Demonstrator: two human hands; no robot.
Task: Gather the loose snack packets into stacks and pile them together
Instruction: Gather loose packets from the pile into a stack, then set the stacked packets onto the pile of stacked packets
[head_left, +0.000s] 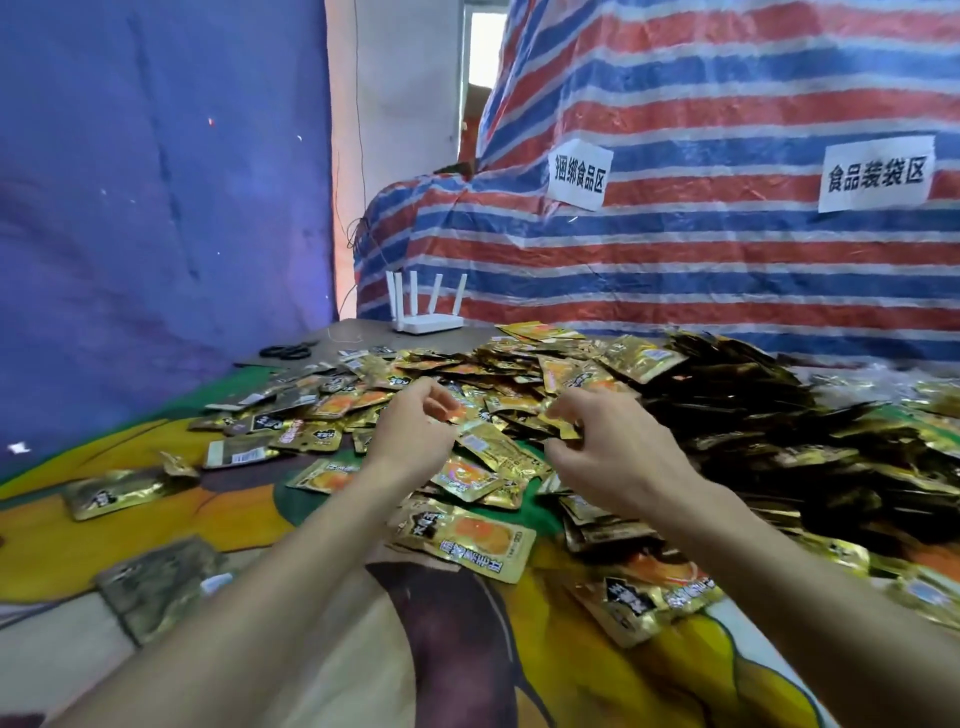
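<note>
The loose gold foil snack packets with orange print (467, 540) lie scattered flat and overlapping across the tabletop, thickest straight ahead of me, with a taller, darker heap of the same packets (737, 410) banked up on my right; no tidy stack shows yet, so I judge the gathering step barely begun. My right hand (613, 447) hangs over the middle of the spread, back up, fingers (569, 408) curled and pinching the edge of a small gold packet (563, 428); my left hand (415, 436) hovers just beside it, wrist bent, fingers hooked inward over the packets, and I cannot tell whether they hold anything. Both forearms reach in from the near edge, converging. The next move, I think, calls for squaring several packets face to face before lifting, since the foil looks slippery and likely to fan out. Under everything lies a printed cloth in yellow, green and brown (249, 519); at the far edge stand a white router with upright antennas (428, 322) and black scissors (287, 352); behind hangs a red, white and blue striped tarpaulin (701, 260).
</note>
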